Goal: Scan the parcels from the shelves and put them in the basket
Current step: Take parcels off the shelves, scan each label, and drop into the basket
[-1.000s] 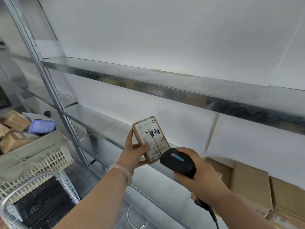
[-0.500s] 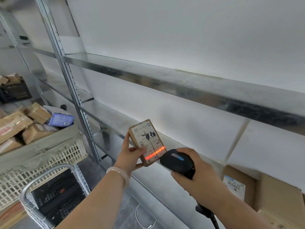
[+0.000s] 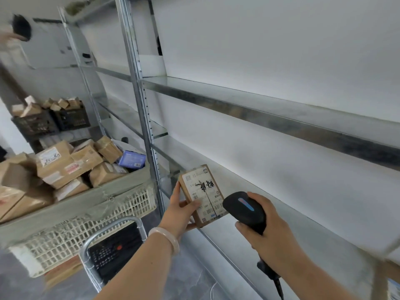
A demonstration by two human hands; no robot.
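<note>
My left hand [image 3: 178,215] grips a small brown parcel [image 3: 203,194] with a white label, tilted upright in front of the metal shelves [image 3: 259,109]. Just right of it, my right hand [image 3: 268,230] holds a black barcode scanner [image 3: 244,210] whose head points at the parcel's lower edge; no red beam shows on the label. A white lattice basket [image 3: 91,226] lined with grey cloth sits at the left, heaped with several brown parcels [image 3: 62,167] and one blue box [image 3: 132,159].
The basket rests on a trolley with a metal handle [image 3: 112,232] and a black crate [image 3: 114,250] below. More black crates [image 3: 52,122] with boxes stand farther back left. A cardboard box [image 3: 389,284] shows on the shelf at the bottom right.
The view has swung left, bringing the basket fully into sight. The scanner's red line on the label has gone out. Both hands keep their hold.
</note>
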